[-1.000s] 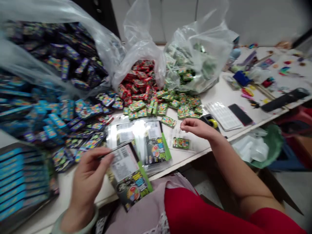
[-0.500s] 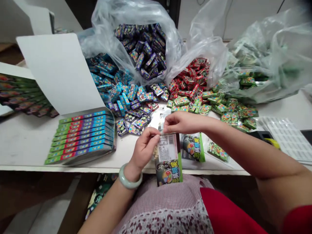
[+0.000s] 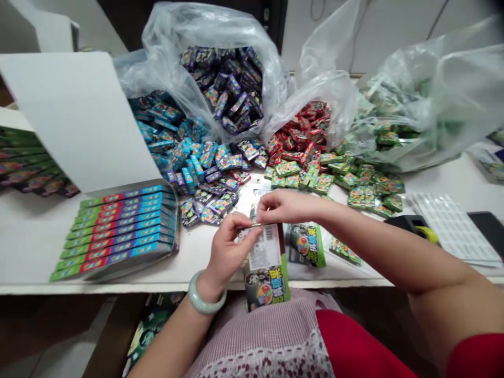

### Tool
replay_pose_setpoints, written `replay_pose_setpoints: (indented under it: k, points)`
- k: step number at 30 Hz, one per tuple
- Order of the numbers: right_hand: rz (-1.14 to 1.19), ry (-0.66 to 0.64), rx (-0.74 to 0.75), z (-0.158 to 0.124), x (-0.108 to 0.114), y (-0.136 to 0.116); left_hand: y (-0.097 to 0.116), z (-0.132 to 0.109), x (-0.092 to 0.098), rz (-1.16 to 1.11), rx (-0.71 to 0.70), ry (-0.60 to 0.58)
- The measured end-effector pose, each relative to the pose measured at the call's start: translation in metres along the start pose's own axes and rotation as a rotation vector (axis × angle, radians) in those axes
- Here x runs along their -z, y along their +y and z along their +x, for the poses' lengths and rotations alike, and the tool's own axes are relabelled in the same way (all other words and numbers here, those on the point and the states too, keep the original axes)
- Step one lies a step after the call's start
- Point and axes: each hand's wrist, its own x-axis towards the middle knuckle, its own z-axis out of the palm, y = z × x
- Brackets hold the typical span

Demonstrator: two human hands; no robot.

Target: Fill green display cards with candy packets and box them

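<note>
My left hand point(image 3: 228, 252), with a pale green bangle point(image 3: 207, 294) on its wrist, pinches the top edge of a printed candy packet point(image 3: 265, 268). This packet has a white barcode label and a green side strip, and it hangs over the table's front edge. My right hand point(image 3: 289, 206) grips the same top edge from the right, its fingers partly hiding the label. Just right of it lies a similar packet point(image 3: 306, 244), with a small green candy pack point(image 3: 344, 250) beyond. Loose blue, purple, red and green candy boxes point(image 3: 220, 178) are heaped behind my hands.
Plastic bags of purple point(image 3: 220, 89), red point(image 3: 303, 128) and green point(image 3: 394, 105) candy boxes stand at the back. On the left is an open carton with a white flap point(image 3: 79, 121) and rows of boxes point(image 3: 118, 231). A label sheet point(image 3: 452, 228) and phone point(image 3: 486, 233) lie right.
My right hand has come from the table onto the packet, joining my left at its top edge. The view has swung left, and the packet has shifted slightly lower.
</note>
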Motion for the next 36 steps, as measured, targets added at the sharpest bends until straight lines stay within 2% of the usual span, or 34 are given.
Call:
replay_pose_setpoints:
  k: [5,8,10,11,12,13,14,15,16,17,18,21,23,26,28,31,33,34,36]
  points:
    - [0.573,-0.306,-0.274,0.019,-0.016,0.019,0.007,0.004,0.003,0.182,0.013,-0.073]
    - [0.737,-0.385,-0.259,0.023,-0.016,0.033,0.008,0.009,0.006,0.227,0.053,-0.132]
    - [0.682,-0.341,-0.160,0.012,-0.003,0.043,0.007,0.013,0.012,0.226,0.114,-0.091]
    - [0.572,-0.234,-0.127,0.002,0.008,0.049,0.006,0.015,0.017,0.220,0.159,-0.011]
    - [0.420,-0.063,-0.123,-0.011,0.021,0.058,0.004,0.017,0.022,0.202,0.214,0.113]
    - [0.248,0.140,-0.142,-0.024,0.036,0.068,0.001,0.020,0.028,0.172,0.279,0.261]
    - [0.019,0.461,-0.219,-0.037,0.051,0.079,-0.002,0.023,0.033,0.138,0.344,0.412]
    - [-0.072,0.638,-0.292,-0.049,0.065,0.092,-0.006,0.025,0.036,0.096,0.408,0.537]
    - [-0.123,0.749,-0.348,-0.059,0.078,0.106,-0.010,0.026,0.038,0.046,0.465,0.615]
    - [-0.163,0.840,-0.406,-0.065,0.089,0.119,-0.014,0.026,0.038,-0.005,0.514,0.640]
    - [-0.184,0.896,-0.453,-0.069,0.096,0.132,-0.019,0.025,0.035,-0.052,0.551,0.623]
    - [-0.206,0.997,-0.525,-0.063,0.104,0.159,-0.035,0.012,0.023,-0.119,0.622,0.454]
    - [-0.185,1.036,-0.524,-0.054,0.103,0.169,-0.046,-0.002,0.020,-0.078,0.647,0.349]
    - [-0.104,1.072,-0.488,-0.050,0.103,0.175,-0.058,-0.021,0.029,0.107,0.622,0.150]
    - [-0.039,1.079,-0.442,-0.058,0.103,0.173,-0.060,-0.027,0.040,0.363,0.517,0.033]
    - [0.039,1.051,-0.345,-0.077,0.096,0.162,-0.056,-0.023,0.046,0.682,0.222,-0.052]
    - [0.130,0.950,-0.222,-0.087,0.082,0.153,-0.053,-0.012,0.037,0.719,-0.004,-0.214]
    - [0.186,0.874,-0.151,-0.089,0.074,0.149,-0.052,-0.006,0.029,0.712,-0.098,-0.348]
    - [0.274,0.715,-0.036,-0.089,0.055,0.143,-0.051,0.007,0.010,0.750,-0.186,-0.547]
